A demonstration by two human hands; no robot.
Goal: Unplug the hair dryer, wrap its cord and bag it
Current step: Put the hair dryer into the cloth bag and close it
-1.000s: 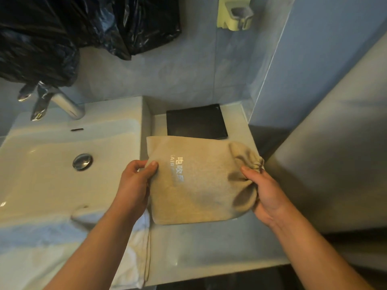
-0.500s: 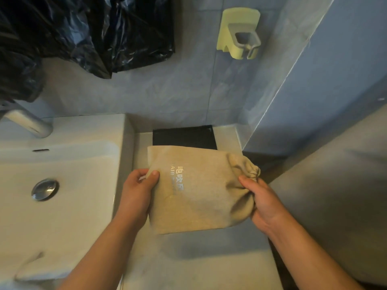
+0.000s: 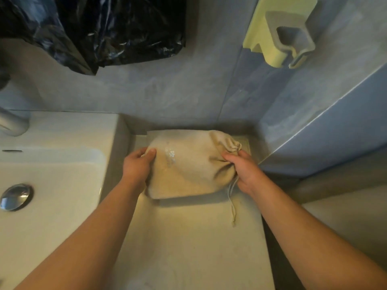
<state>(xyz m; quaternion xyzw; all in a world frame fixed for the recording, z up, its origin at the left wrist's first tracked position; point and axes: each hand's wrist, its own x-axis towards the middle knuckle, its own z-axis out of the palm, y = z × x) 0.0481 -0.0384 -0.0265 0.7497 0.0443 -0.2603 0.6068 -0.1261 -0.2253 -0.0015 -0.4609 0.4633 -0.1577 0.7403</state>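
A beige drawstring cloth bag (image 3: 188,166) with pale printed lettering lies bulging on the counter (image 3: 188,237), pushed back towards the wall corner. My left hand (image 3: 137,164) grips its closed left end. My right hand (image 3: 243,166) pinches the gathered neck on the right. The drawstring (image 3: 232,204) trails down onto the counter. The hair dryer and its cord are hidden, presumably inside the bag.
A white sink (image 3: 52,185) with a metal drain (image 3: 15,196) lies to the left, its tap (image 3: 11,124) at the far edge. A black plastic bag (image 3: 100,28) hangs on the wall, and a yellow-green wall holder (image 3: 280,32) is mounted above right. A blue wall (image 3: 335,132) closes the right side.
Both hands have carried the bag away from me to the back of the counter, where it now covers the black mat. The drawstring has dropped into sight.
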